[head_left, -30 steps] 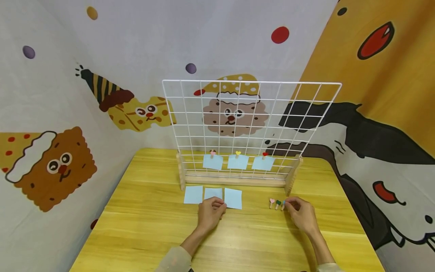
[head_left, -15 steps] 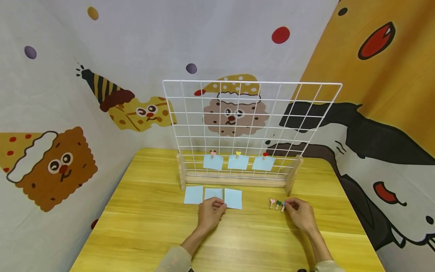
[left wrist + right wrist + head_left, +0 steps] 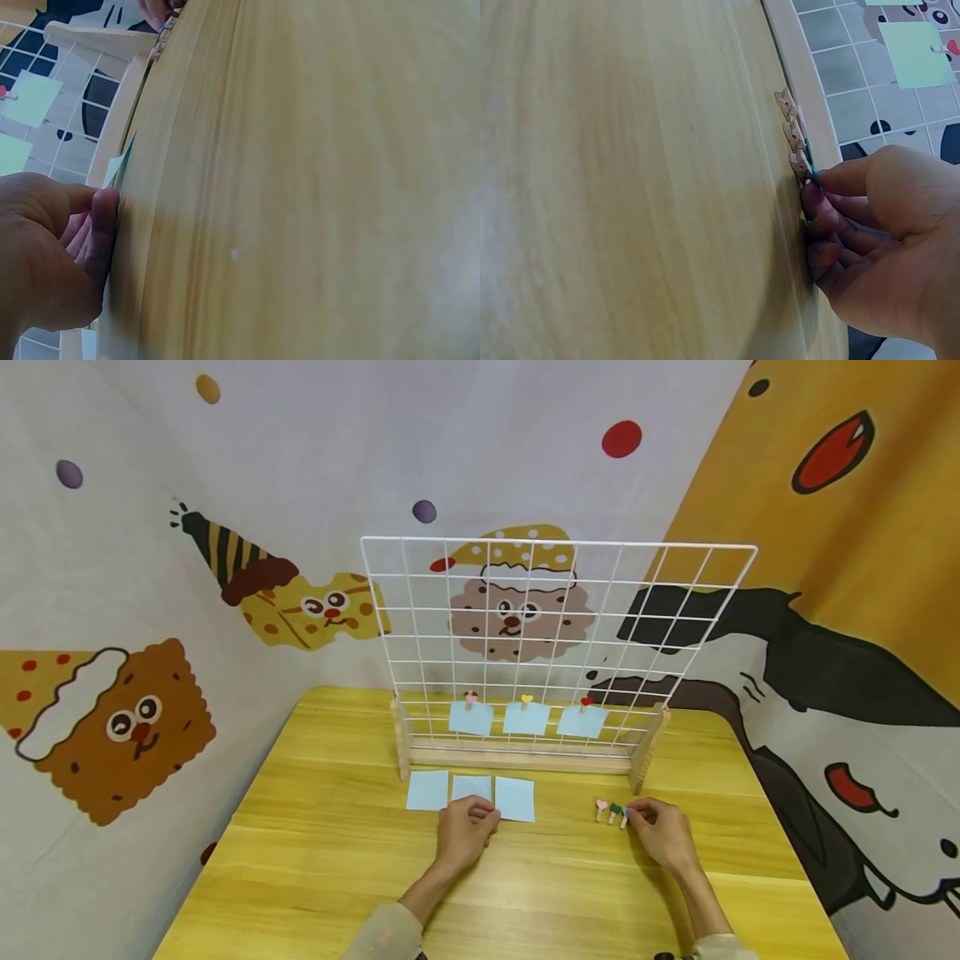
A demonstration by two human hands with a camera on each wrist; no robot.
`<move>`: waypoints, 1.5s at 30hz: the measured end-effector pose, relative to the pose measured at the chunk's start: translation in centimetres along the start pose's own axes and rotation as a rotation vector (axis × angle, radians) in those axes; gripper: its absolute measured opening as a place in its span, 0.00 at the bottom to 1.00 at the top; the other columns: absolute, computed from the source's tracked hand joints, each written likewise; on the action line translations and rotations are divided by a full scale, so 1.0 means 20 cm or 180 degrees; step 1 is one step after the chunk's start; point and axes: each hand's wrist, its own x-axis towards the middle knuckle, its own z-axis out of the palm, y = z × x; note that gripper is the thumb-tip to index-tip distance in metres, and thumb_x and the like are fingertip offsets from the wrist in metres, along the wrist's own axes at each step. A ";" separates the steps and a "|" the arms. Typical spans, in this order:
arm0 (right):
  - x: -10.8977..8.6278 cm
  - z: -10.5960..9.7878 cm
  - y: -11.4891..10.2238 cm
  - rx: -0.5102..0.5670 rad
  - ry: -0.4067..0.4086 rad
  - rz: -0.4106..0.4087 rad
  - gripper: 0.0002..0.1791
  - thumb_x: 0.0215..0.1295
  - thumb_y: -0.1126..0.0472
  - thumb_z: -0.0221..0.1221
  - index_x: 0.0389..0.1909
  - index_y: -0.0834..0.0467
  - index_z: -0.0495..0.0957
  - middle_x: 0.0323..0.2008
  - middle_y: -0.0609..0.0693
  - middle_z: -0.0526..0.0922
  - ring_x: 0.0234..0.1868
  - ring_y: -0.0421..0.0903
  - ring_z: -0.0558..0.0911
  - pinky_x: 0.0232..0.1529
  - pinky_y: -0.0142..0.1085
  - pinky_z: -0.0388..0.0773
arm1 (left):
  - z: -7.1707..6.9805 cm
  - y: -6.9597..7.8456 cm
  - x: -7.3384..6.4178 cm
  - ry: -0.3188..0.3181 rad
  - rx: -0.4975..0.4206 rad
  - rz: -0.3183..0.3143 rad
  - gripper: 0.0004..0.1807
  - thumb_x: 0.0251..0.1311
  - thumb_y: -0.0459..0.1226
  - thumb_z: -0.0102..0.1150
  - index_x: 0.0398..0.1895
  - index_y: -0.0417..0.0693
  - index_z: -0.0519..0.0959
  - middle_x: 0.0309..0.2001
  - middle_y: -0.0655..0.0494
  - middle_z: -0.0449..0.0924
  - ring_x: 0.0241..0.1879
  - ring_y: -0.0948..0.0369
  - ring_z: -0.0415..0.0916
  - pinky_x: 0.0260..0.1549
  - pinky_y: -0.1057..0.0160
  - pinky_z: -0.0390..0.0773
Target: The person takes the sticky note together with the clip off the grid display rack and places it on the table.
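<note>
My left hand (image 3: 462,837) rests low over the table and pinches the near left corner of the rightmost loose light-blue paper note (image 3: 516,799) between thumb and index finger. The middle note (image 3: 471,787) is partly hidden behind this hand; the left note (image 3: 427,791) lies flat beside it. At the right, my right hand (image 3: 663,837) pinches the heart end of a small wooden clothespin (image 3: 624,821) with a blue heart. This clothespin lies at the right end of a short row, beside a green-heart clothespin (image 3: 614,812) and a pink-heart clothespin (image 3: 600,810).
A white wire grid (image 3: 551,635) stands upright in a wooden base (image 3: 517,758) behind the notes. Three blue notes hang low on it under heart clothespins, among them the right hanging note (image 3: 582,722). Printed fabric surrounds the wooden table (image 3: 315,860).
</note>
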 end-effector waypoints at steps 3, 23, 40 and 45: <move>0.00 0.00 0.00 0.0005 -0.0017 0.0015 0.12 0.83 0.61 0.65 0.54 0.64 0.90 0.45 0.57 0.94 0.44 0.47 0.88 0.41 0.31 0.81 | 0.00 0.00 0.00 0.0000 0.0067 0.0005 0.02 0.71 0.29 0.75 0.39 0.38 0.91 0.32 0.44 0.95 0.25 0.50 0.93 0.19 0.69 0.86; 0.00 0.00 -0.01 0.0021 0.0056 0.0075 0.12 0.82 0.60 0.66 0.55 0.63 0.91 0.43 0.56 0.93 0.42 0.45 0.85 0.40 0.31 0.79 | 0.01 -0.01 0.00 0.0036 0.0136 -0.0024 0.02 0.71 0.30 0.75 0.38 0.40 0.91 0.31 0.46 0.94 0.23 0.57 0.91 0.19 0.68 0.87; 0.00 0.01 0.00 0.0027 0.0131 0.0045 0.12 0.81 0.60 0.66 0.54 0.63 0.91 0.44 0.57 0.93 0.42 0.44 0.86 0.39 0.30 0.79 | 0.01 -0.01 -0.01 0.0096 0.0199 -0.0005 0.03 0.72 0.31 0.75 0.37 0.41 0.90 0.29 0.48 0.93 0.21 0.58 0.90 0.20 0.69 0.86; 0.00 0.01 0.01 0.0033 0.0129 0.0071 0.12 0.82 0.60 0.66 0.54 0.63 0.91 0.44 0.57 0.93 0.42 0.45 0.86 0.39 0.30 0.79 | 0.01 -0.01 -0.01 0.0099 0.0157 0.0041 0.04 0.72 0.30 0.75 0.37 0.39 0.90 0.29 0.45 0.93 0.21 0.56 0.90 0.19 0.70 0.86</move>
